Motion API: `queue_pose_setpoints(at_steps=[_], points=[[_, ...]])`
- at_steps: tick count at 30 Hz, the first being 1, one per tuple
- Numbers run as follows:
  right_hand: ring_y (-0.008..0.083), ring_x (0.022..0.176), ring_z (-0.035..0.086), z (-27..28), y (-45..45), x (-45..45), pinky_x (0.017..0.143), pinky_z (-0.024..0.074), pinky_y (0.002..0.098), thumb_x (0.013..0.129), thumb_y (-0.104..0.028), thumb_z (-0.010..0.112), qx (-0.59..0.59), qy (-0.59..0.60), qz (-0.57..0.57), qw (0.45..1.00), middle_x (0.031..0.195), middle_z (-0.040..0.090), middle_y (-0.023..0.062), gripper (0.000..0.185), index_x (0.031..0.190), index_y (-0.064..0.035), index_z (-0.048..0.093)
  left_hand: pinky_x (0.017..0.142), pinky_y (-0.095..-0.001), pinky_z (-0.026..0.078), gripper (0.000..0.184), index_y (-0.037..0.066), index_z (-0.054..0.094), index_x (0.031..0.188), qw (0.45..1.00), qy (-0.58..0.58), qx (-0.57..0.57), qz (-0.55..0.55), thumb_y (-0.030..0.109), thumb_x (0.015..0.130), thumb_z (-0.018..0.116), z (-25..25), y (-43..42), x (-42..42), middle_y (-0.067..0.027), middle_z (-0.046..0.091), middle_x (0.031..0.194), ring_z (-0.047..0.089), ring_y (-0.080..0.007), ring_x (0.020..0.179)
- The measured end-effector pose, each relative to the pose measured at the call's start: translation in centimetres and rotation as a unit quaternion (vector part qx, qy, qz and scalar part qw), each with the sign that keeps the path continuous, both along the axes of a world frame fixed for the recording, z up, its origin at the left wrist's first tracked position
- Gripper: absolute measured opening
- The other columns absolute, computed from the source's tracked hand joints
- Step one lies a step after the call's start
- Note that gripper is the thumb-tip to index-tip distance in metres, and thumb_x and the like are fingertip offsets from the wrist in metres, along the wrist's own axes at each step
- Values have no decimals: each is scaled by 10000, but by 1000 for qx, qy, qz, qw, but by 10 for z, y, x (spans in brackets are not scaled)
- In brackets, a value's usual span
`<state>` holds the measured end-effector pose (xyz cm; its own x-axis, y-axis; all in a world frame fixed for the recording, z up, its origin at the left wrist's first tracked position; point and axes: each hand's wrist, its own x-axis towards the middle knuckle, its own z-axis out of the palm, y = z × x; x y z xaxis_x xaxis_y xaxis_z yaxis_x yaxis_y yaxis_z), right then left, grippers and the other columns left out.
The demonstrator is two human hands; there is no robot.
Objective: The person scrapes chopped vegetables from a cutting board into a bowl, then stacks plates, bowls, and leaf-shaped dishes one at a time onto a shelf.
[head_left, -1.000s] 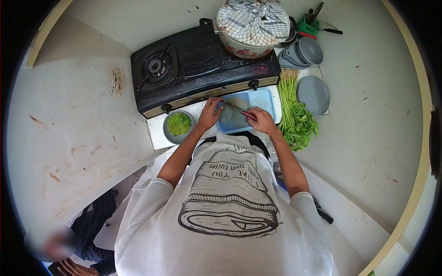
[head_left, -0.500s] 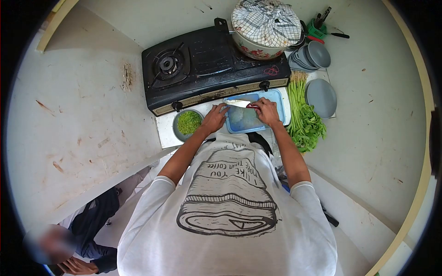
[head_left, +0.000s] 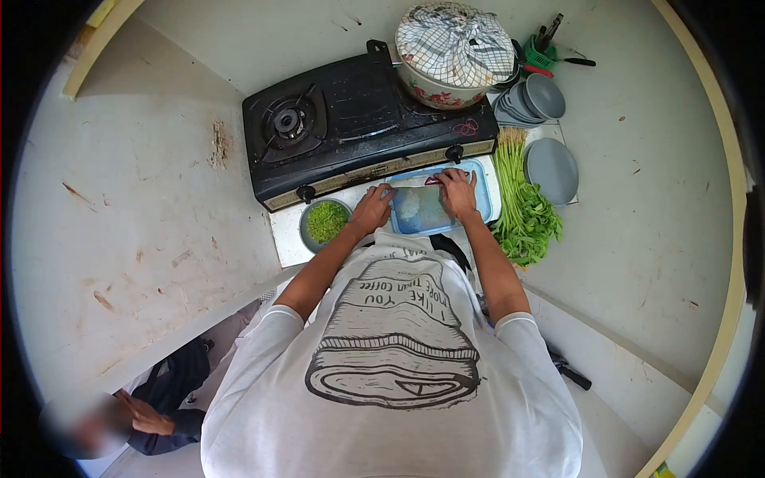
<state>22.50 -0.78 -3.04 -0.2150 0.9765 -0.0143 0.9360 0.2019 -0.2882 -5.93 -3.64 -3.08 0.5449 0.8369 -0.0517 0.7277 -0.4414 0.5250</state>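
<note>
My right hand (head_left: 459, 193) is closed round the dark red handle of a knife (head_left: 412, 182), whose blade points left over the blue tray (head_left: 416, 229). At the tray's left edge is my left hand (head_left: 373, 209), its fingertips close to the blade's tip; whether they pinch anything is too small to tell. To the left of it, a grey bowl (head_left: 306, 232) holds chopped greens (head_left: 327, 221). A bundle of leafy green stalks (head_left: 516, 179) lies right of the tray.
Behind the tray stands a black gas stove (head_left: 358, 103) bearing a cloth-covered pot (head_left: 442, 89). Grey bowls (head_left: 544, 96), a grey plate (head_left: 551, 171) and a green utensil basket (head_left: 539, 56) are at the right. Another person (head_left: 171, 382) is at the lower left.
The view has shifted. The knife has turned from a slant to nearly level across the tray, and my right hand has moved up with it. The other person's hand has risen towards the head.
</note>
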Motion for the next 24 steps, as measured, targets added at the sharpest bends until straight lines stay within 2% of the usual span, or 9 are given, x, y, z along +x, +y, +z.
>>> queue_pose_setpoints(at_steps=[3, 6, 12, 13, 16, 17, 20, 21, 24], points=[[257, 1304, 508, 0, -2, -4, 1168, 229, 689, 889, -110, 642, 16, 17, -15, 1000, 1268, 588, 45, 402, 1278, -207, 660, 1020, -463, 478, 492, 29, 557, 1367, 1000, -17, 14, -4, 80, 887, 651, 5, 1, 0, -148, 514, 1336, 529, -379, 1146], [270, 1324, 486, 8, -11, -5, 1161, 235, 693, 870, -107, 641, 15, 32, -25, 999, 1314, 559, 58, 443, 1306, -183, 626, 1009, -467, 482, 463, 36, 566, 1362, 999, -52, 15, -1, 82, 907, 642, 9, 0, -1, -148, 522, 1321, 545, -380, 1123], [289, 1336, 474, 19, -44, 6, 1153, 244, 660, 877, -146, 647, 40, 80, -54, 995, 1333, 549, 62, 416, 1291, -166, 618, 992, -465, 503, 410, 74, 581, 1367, 990, -128, -47, 22, 111, 960, 620, 17, -5, 8, -157, 531, 1349, 600, -374, 1160], [289, 1332, 478, 21, -51, 9, 1156, 256, 631, 883, -140, 640, 39, 68, -70, 995, 1340, 549, 68, 417, 1298, -166, 617, 972, -458, 518, 405, 76, 582, 1371, 992, -122, -31, 9, 125, 971, 622, 17, -5, 10, -162, 541, 1353, 635, -369, 1130], [292, 1319, 490, 33, -71, 18, 1142, 261, 656, 878, -139, 639, 34, 134, -98, 986, 1320, 554, 85, 438, 1314, -159, 607, 948, -456, 528, 412, 77, 575, 1381, 981, -148, -125, 15, 131, 975, 623, 25, -2, 22, -165, 559, 1328, 664, -375, 1055], [301, 1282, 521, 40, -79, 21, 1116, 333, 582, 888, -128, 638, 53, 128, -107, 985, 1292, 578, 94, 392, 1279, -136, 627, 907, -443, 543, 393, 70, 592, 1365, 979, -163, -121, 20, 130, 979, 627, 28, -2, 27, -168, 591, 1276, 680, -367, 1003], [317, 1240, 549, 46, -97, 33, 1064, 401, 502, 881, -100, 642, 42, 242, -146, 958, 1254, 608, 104, 361, 1242, -106, 647, 818, -377, 559, 370, 35, 606, 1338, 973, -193, -124, -4, 106, 975, 636, 35, 5, 43, -153, 624, 1218, 686, -288, 919], [349, 1164, 590, 52, -102, 36, 1000, 457, 448, 884, -60, 635, 76, 237, -141, 958, 1191, 637, 130, 324, 1207, -66, 662, 795, -359, 560, 360, 36, 619, 1329, 970, -206, -129, -11, 98, 975, 639, 39, 9, 50, -135, 649, 1182, 693, -265, 894], [366, 1093, 623, 61, -119, 45, 963, 491, 448, 899, -38, 620, 63, 293, -191, 935, 1155, 646, 155, 293, 1187, -45, 668, 800, -345, 560, 344, 34, 630, 1318, 965, -197, -169, -29, 97, 980, 641, 51, 23, 71, -121, 670, 1166, 695, -249, 912]])
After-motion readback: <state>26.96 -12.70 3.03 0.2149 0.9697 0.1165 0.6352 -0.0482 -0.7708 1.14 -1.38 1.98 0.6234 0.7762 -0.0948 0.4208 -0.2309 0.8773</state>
